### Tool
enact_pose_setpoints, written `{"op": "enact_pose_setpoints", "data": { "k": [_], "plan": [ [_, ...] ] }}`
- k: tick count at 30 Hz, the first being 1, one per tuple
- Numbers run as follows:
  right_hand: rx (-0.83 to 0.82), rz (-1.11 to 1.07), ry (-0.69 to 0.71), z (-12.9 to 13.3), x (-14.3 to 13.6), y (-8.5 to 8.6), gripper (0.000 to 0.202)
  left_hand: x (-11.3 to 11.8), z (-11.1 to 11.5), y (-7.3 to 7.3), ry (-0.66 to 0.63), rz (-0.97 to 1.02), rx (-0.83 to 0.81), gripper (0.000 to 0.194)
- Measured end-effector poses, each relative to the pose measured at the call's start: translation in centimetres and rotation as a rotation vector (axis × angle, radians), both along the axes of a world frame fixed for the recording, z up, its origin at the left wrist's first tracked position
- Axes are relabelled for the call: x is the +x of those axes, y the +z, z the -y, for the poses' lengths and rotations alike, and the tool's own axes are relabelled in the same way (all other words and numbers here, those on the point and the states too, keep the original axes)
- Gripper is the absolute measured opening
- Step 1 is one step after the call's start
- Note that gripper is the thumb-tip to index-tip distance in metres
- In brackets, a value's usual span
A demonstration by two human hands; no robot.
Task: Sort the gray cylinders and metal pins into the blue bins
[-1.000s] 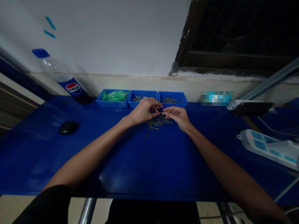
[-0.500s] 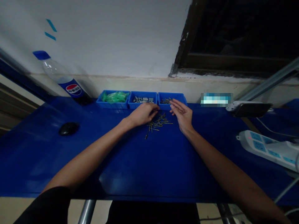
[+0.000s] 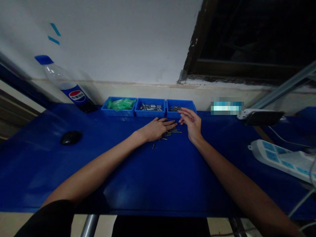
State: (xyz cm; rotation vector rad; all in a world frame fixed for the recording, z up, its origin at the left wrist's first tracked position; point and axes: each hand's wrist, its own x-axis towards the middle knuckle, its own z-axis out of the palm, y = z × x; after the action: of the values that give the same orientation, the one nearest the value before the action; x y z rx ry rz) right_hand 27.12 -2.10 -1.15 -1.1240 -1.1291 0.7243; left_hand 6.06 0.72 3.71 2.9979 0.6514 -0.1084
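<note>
My left hand [image 3: 156, 129] lies palm down with its fingers spread over a loose pile of thin, brass-coloured metal pins [image 3: 172, 131] on the blue table. It covers the pile's left and far parts. One pin [image 3: 153, 145] lies apart, nearer to me. My right hand [image 3: 194, 125] hovers just right of the pile, its fingers loosely bent and apart; nothing shows between them. Its fingertips reach the front of the right blue bin [image 3: 190, 104], which contains similar thin pins [image 3: 174, 108].
The middle blue bin [image 3: 150, 114] holds short silver cylinders, the left bin [image 3: 118, 113] green plastic packets. A Pepsi bottle [image 3: 74, 93] and a black mouse [image 3: 70, 137] are at left. Rightward are a phone [image 3: 264, 118] and a white power strip [image 3: 271, 153].
My left hand has come down and toward me, its curled fingers straightening out flat over the pins. My right hand stays almost in place.
</note>
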Motion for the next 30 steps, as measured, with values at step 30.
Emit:
{"op": "enact_pose_setpoints", "data": {
  "k": [30],
  "plan": [
    [-0.008, -0.047, 0.075, 0.2, -0.1, 0.2, 0.022, -1.6, -2.8, 0.9, 0.074, 0.588, -0.117, 0.026]
  ]
}}
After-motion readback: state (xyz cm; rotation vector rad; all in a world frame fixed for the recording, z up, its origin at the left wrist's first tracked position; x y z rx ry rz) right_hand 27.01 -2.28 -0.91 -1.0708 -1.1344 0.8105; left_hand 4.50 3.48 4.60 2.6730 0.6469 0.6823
